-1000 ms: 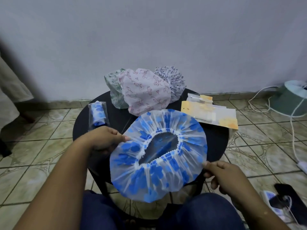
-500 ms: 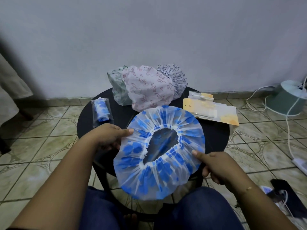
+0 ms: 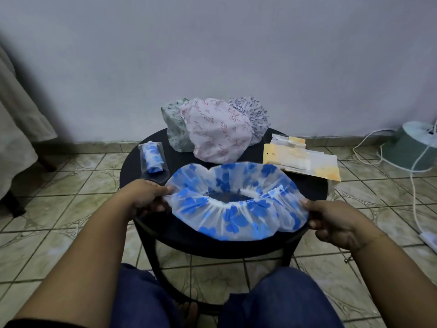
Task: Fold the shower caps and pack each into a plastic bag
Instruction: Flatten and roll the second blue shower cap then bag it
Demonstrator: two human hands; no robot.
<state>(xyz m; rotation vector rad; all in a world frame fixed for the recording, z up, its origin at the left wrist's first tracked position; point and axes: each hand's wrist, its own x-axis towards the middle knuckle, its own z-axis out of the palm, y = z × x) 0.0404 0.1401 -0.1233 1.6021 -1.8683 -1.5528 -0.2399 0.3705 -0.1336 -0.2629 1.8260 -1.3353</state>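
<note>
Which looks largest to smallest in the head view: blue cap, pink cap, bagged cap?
1. Blue cap, though it is nearest the camera.
2. Pink cap.
3. Bagged cap, rolled up, clearly smallest.

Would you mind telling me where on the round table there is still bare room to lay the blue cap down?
Bare black table shows between the packed cap bag and the pink cap, and along the right rim below the plastic bags. The back is crowded with three caps. The front is covered by the blue cap, pinched by the left hand and right hand.
</note>
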